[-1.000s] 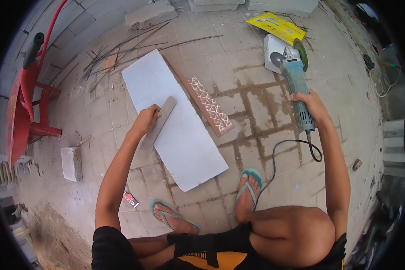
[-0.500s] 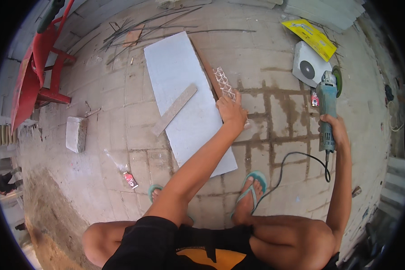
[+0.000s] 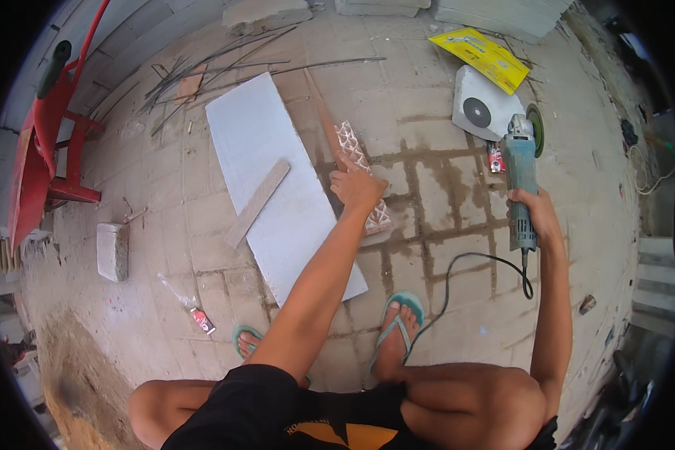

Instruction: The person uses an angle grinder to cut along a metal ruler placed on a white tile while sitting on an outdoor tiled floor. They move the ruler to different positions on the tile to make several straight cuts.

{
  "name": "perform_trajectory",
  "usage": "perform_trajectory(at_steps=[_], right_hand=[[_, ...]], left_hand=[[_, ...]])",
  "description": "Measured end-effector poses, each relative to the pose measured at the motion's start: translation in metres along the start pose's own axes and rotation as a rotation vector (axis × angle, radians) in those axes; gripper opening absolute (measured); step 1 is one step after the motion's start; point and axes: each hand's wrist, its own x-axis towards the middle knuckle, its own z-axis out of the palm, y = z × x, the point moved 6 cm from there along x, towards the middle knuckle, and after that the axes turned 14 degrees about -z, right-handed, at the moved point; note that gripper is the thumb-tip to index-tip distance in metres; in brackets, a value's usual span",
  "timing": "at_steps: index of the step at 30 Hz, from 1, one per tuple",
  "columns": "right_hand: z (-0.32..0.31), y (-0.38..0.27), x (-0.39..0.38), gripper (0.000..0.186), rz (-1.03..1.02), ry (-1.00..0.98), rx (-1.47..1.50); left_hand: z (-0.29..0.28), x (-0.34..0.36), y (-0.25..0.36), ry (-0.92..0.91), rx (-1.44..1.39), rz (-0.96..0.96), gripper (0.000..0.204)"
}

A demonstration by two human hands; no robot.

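My left hand (image 3: 358,187) is closed, its fingertips around the lower end of a thin brown strip (image 3: 324,112). Under and beside its palm lies a narrow strip with a raised white lattice pattern (image 3: 352,142); part of it is hidden by the hand. To the left a pale grey rectangular slab (image 3: 240,127) lies flat, with a short grey-brown strip (image 3: 262,199) slanting across it. My right hand (image 3: 536,214) grips the body of a teal angle grinder (image 3: 523,172), held up at the right. The grinder's disc (image 3: 535,129) points away from me.
Beyond the grinder stand a white block with a dark disc (image 3: 477,112) and a yellow packet (image 3: 484,60). The grinder's black cord (image 3: 446,289) runs by my right foot. A red wheelbarrow (image 3: 49,157), a grey block (image 3: 112,251) and metal rods (image 3: 225,60) lie left and far.
The brown strip has swung away from the slab's edge, with my left hand's fingers on it. The whole view has shifted, so things sit farther left. My right hand still holds the grinder.
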Motion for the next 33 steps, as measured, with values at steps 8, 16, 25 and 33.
perform_trajectory(at_steps=[8, 16, 25, 33], right_hand=[[-0.01, 0.004, 0.0, 0.038, -0.008, 0.026, -0.118], [-0.005, 0.002, -0.02, 0.043, -0.005, 0.048, -0.116], [-0.001, 0.003, -0.025, 0.045, 0.041, 0.044, -0.106], [0.01, 0.006, -0.021, 0.043, 0.08, 0.011, -0.148]], left_hand=[[-0.034, 0.0, -0.003, 0.02, -0.471, 0.326, 0.084], [-0.154, -0.04, -0.147, -0.136, 0.204, 1.11, 0.021], [-0.231, -0.028, -0.374, -0.191, 0.514, 0.471, 0.024], [-0.144, -0.057, -0.468, -0.531, 0.664, 0.386, 0.047]])
